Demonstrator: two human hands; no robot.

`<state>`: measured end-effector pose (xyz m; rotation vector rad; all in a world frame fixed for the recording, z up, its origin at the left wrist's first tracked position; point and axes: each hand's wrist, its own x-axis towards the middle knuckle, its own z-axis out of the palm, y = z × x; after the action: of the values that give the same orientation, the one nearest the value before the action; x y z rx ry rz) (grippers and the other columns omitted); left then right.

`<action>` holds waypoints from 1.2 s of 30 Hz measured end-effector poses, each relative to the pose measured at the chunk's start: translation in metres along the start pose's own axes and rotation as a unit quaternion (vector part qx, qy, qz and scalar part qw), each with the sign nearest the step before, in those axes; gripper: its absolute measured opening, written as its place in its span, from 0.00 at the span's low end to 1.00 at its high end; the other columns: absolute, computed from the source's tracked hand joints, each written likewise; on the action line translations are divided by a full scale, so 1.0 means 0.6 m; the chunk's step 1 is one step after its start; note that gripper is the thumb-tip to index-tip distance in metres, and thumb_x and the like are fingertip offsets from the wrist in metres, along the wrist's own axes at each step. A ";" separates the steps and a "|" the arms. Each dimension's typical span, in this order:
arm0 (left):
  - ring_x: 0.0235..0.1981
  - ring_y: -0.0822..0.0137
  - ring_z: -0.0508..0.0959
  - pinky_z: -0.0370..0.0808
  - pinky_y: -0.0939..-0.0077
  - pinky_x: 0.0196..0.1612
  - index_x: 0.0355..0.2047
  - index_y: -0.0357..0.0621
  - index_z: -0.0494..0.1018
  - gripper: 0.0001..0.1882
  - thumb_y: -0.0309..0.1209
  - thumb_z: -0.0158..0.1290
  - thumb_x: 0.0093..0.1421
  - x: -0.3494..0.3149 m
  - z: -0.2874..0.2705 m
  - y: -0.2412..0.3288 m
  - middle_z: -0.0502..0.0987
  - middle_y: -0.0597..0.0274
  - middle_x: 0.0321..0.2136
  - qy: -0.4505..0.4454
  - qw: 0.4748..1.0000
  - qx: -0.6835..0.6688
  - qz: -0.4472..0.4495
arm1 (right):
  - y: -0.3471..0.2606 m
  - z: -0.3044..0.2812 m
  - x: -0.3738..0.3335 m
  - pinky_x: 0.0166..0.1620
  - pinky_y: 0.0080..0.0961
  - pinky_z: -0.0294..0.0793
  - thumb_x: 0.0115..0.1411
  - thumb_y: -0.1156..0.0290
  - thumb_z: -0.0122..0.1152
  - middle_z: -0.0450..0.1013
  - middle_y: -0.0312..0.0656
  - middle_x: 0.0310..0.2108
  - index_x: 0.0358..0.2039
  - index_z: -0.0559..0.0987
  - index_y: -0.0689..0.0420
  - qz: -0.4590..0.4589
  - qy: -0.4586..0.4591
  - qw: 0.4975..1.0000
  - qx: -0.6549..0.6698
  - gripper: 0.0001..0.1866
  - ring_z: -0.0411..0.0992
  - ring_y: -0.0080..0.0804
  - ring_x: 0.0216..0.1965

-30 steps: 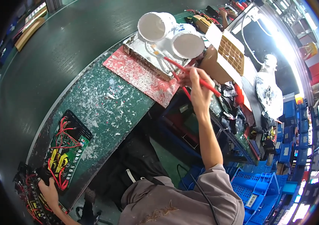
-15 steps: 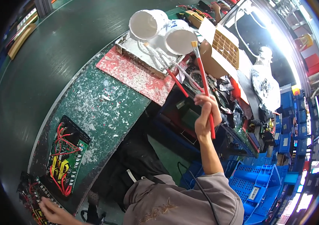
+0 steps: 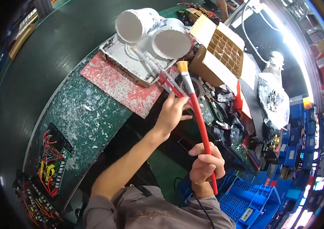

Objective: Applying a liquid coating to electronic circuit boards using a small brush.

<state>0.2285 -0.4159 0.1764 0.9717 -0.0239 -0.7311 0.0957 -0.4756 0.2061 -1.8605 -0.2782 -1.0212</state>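
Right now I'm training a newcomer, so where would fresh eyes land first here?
Probably on the red-handled brush in the right hand, right of centre. Next come two white tubs near the top, at the white-smeared tray, and the white-splattered green worktop at left.

Green workbench [image 3: 97,114] (flecked white): red sheet [image 3: 118,86], wired circuit board [image 3: 52,164], lying well apart.

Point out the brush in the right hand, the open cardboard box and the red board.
Brush [image 3: 201,129], head view: middle of the red handle.
Cardboard box [image 3: 203,68], head view: brown outer wall.
Red board [image 3: 122,86], head view: middle of its top.
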 end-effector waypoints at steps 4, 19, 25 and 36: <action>0.42 0.61 0.78 0.81 0.70 0.35 0.46 0.38 0.64 0.15 0.32 0.47 0.62 0.063 0.037 0.014 0.72 0.56 0.43 -0.064 0.997 0.040 0.010 | 0.010 -0.006 0.009 0.27 0.29 0.71 0.70 0.53 0.38 0.70 0.50 0.21 0.34 0.71 0.59 0.003 0.047 0.998 0.041 0.22 0.69 0.37 0.20; 0.22 0.80 0.72 0.63 0.88 0.19 0.46 0.37 0.72 0.12 0.25 0.47 0.63 -0.222 -0.199 -0.218 0.78 0.62 0.30 0.085 0.971 0.210 -0.078 | 0.234 0.087 0.103 0.33 0.23 0.73 0.66 0.72 0.44 0.74 0.47 0.29 0.39 0.70 0.65 0.275 -0.090 0.932 0.217 0.09 0.73 0.29 0.27; 0.22 0.80 0.72 0.62 0.88 0.20 0.45 0.37 0.73 0.11 0.24 0.47 0.63 -0.262 -0.232 -0.250 0.78 0.61 0.29 0.106 0.971 0.199 -0.076 | 0.238 0.121 0.108 0.31 0.22 0.72 0.65 0.73 0.45 0.74 0.46 0.27 0.40 0.71 0.64 0.320 -0.090 0.918 0.216 0.09 0.73 0.28 0.26; 0.22 0.79 0.72 0.63 0.87 0.21 0.44 0.36 0.73 0.12 0.22 0.46 0.61 -0.266 -0.231 -0.242 0.78 0.61 0.27 0.107 0.967 0.220 -0.073 | 0.226 0.078 0.074 0.20 0.18 0.63 0.64 0.65 0.52 0.72 0.43 0.20 0.40 0.72 0.60 0.420 -0.005 0.866 0.273 0.11 0.66 0.25 0.15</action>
<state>0.0722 -0.2722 0.0327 1.4864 0.0794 -0.7673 0.2263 -0.5165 0.1445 -1.2420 0.2241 -0.2699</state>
